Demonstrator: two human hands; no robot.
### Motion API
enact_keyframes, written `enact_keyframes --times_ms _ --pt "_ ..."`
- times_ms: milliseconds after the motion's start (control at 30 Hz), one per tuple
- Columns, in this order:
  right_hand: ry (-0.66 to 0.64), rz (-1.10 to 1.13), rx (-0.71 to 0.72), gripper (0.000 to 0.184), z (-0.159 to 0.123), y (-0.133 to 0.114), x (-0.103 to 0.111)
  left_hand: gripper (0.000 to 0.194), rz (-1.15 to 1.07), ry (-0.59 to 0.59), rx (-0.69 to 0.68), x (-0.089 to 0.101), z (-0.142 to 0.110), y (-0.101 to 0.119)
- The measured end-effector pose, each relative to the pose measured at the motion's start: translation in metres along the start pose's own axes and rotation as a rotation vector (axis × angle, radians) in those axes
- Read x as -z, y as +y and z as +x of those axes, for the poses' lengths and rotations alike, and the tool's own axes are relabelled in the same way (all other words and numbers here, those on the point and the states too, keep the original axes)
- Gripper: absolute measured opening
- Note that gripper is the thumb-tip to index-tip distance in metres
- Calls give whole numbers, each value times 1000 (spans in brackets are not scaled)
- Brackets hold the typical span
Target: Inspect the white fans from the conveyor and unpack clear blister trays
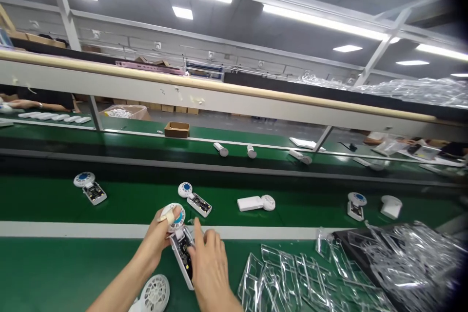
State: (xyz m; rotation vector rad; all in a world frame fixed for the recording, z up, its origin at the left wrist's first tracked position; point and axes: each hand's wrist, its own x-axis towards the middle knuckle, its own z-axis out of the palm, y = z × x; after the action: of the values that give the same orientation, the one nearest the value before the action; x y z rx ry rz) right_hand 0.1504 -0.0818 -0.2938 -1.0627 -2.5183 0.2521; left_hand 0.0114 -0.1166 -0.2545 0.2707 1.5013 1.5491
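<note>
A white handheld fan (182,253) with its handle opened, a dark circuit board showing inside, is held tilted over the front of the bench. My left hand (157,234) is closed around its round head, thumb on the face by the blue centre; a pale wrap covers one digit. My right hand (210,263) grips the handle from the right, thumb at the board's edge and index finger pointing up. Its palm side is hidden. Below my left wrist lies a white round grille part (155,292). Just beyond my hands another opened fan (199,204) rests on the green belt.
Clear plastic pieces (288,278) are heaped at the front right, some on a black tray (360,258). More fans, such as a closed one (250,203), lie along the belt (139,195). A brown box (177,129) stands beyond, under a long shelf (234,95). Co-workers' arms show at both sides.
</note>
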Motion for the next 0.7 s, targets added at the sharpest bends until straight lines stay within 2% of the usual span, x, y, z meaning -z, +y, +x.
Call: enact_keyframes --times_ms 200,300,400,500,567,633,700 --pt "83 -18 -109 59 -16 -31 -26 64 52 64 -61 -1 -12 2" --pt "84 19 -132 68 -25 -33 -35 66 67 90 -81 -1 -17 3" --pt "62 133 -176 76 -31 -25 -41 66 48 137 -100 -3 -23 5" --pt "-5 358 -177 80 -32 -13 -36 70 -44 137 -140 -7 -30 0" --pt "-15 470 -114 80 -31 -7 -25 74 -133 57 -135 -9 -34 -9" --pt "-15 518 -54 80 -30 -3 -14 75 -204 -36 -46 -9 -36 -19" --pt "-33 570 -27 78 -30 -3 -8 70 -207 -70 71 -6 -37 -28"
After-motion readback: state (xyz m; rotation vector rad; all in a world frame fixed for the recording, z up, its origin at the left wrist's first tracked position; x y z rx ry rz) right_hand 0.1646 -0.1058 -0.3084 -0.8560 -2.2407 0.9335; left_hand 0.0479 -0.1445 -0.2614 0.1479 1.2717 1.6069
